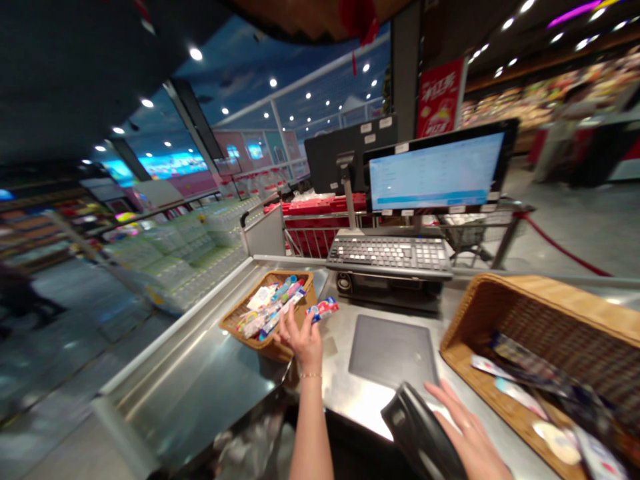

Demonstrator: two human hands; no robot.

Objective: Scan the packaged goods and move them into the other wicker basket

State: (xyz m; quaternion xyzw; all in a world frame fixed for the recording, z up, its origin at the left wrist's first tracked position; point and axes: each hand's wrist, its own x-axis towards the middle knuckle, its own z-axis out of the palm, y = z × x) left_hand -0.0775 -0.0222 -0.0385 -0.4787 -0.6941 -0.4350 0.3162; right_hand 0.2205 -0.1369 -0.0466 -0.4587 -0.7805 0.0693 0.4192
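My left hand [303,339] is over the counter by the right side of a small wicker basket [235,325]. Between its thumb and fingers is a small red and blue packet [323,309], while the other fingers spread toward the basket. Inside that basket lie several small packaged goods [273,310]. At the lower right, my right hand [470,430] is closed around a black handheld barcode scanner [417,427], some fingers stretched past its side. The scanner hides part of the grip. A grey flat pad [393,350] lies on the counter between both hands.
On the right stands a large wicker basket [550,300] with several packets inside. A keyboard [390,253] and a lit monitor [435,170] stand behind the pad. The metal counter [200,380] has a raised edge on the left. Red baskets and a trolley are beyond.
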